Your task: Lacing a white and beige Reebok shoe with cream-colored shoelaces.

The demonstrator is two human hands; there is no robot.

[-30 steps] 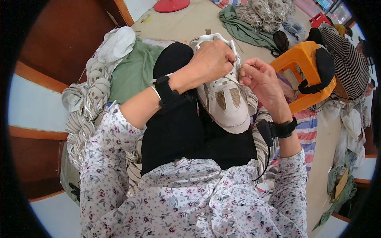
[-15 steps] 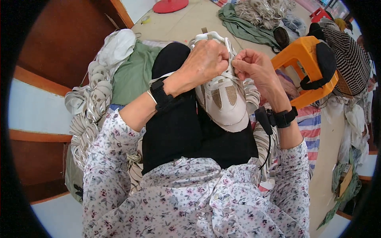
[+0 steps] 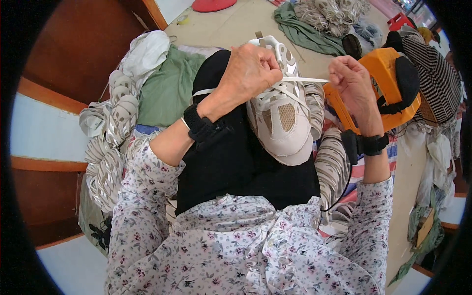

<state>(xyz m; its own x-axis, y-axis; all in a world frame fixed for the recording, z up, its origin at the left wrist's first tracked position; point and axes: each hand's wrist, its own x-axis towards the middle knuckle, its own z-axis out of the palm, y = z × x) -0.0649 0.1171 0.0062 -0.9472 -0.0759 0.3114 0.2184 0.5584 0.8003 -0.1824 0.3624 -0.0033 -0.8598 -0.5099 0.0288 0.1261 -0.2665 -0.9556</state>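
Observation:
An off-white sneaker [image 3: 281, 132] with tan mesh panels rests on my black-clad lap, its toe toward me. A flat white shoelace [image 3: 306, 79] runs through its front eyelets and stretches taut to the right. My right hand [image 3: 350, 81] pinches that lace, well clear of the shoe. Over the upper part of the lacing, my left hand [image 3: 253, 71] is closed, its fingertips at the lace near the eyelets; another length of lace shows left of its wrist. The left palm side is hidden.
Stacked shoe uppers [image 3: 333, 164] lie to my right, and more uppers [image 3: 120, 115] are piled at my left beside a green cloth [image 3: 169, 88]. An orange plastic stool [image 3: 388, 73] stands at right. Farther off are a shoe heap [image 3: 327, 17] and a person in stripes [image 3: 435, 73].
My right hand has moved away from the shoe to the right, drawing the lace out straight. The left hand remains over the lacing.

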